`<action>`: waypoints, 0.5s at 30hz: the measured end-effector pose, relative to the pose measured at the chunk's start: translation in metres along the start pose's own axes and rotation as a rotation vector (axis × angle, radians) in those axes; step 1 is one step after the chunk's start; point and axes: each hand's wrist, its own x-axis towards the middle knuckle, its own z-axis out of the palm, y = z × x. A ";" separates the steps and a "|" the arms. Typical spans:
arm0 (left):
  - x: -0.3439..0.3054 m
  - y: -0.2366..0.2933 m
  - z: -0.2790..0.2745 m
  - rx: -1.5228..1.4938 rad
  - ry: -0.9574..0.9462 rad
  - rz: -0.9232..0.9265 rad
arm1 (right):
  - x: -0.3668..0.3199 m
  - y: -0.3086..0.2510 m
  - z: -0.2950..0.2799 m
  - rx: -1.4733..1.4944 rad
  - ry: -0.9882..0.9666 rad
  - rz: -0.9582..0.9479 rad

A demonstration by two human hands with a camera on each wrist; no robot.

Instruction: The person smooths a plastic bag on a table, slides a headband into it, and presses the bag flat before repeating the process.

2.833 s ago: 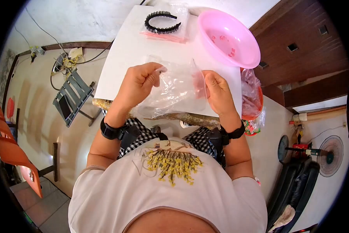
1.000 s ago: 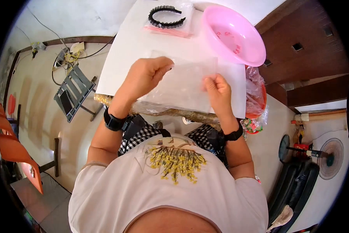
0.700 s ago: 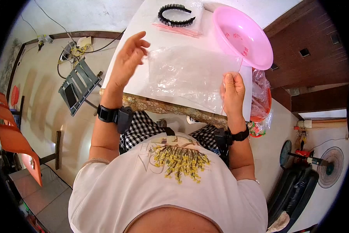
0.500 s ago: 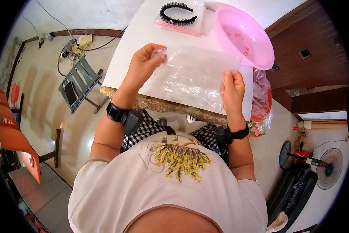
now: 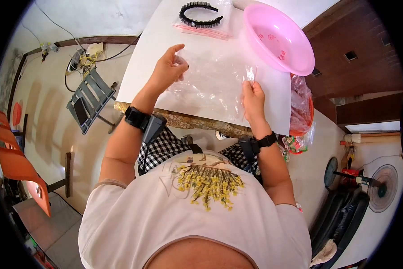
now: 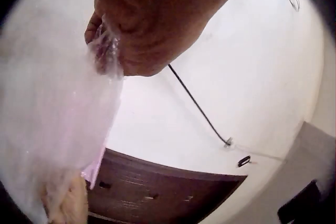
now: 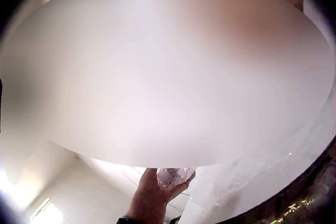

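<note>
A clear plastic zip bag [image 5: 210, 85] is stretched between the two hands, low over the white table. The left hand [image 5: 165, 71] grips a bunched part of its left end, with the index finger stretched out. Crumpled film [image 6: 105, 50] pokes out of that hand's fingers in the left wrist view. At the other end, the right hand [image 5: 254, 99] pinches the bag's edge near a thin reddish strip. In the right wrist view a large pale blur covers most of the picture, and the left hand [image 7: 149, 195] appears below it with the bunched film.
A black beaded headband [image 5: 194, 22] lies on a stack of clear bags with red edges [image 5: 206, 32] at the table's back. Beside it stands a pink basin [image 5: 280, 40]. A red basket [image 5: 305, 114] with plastic is at the table's right side. A folding stool [image 5: 90, 101] stands left.
The bag, crumpled at first, is now spread wider. The left hand came off its left end, then took hold there again. The right hand has since shifted left, slackening the bag.
</note>
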 end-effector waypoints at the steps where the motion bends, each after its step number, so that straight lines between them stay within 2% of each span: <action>1: 0.002 -0.008 0.001 0.043 0.027 0.001 | 0.002 0.007 0.000 -0.019 -0.006 -0.014; 3: 0.006 -0.020 0.001 0.193 0.099 0.034 | 0.008 0.020 -0.001 -0.150 0.018 -0.075; 6: 0.011 -0.037 -0.005 0.595 0.167 0.273 | 0.017 0.033 -0.005 -0.447 0.072 -0.197; 9: 0.003 -0.032 -0.004 1.027 0.290 0.237 | 0.016 0.036 -0.003 -0.603 0.049 -0.267; 10: 0.001 -0.024 -0.002 1.051 0.290 0.319 | 0.014 0.035 -0.001 -0.622 0.040 -0.275; 12: -0.001 -0.004 0.004 1.090 0.287 0.484 | 0.011 0.032 0.000 -0.657 0.031 -0.277; 15: -0.003 0.010 0.030 1.064 0.015 0.724 | 0.010 0.030 0.000 -0.691 0.041 -0.282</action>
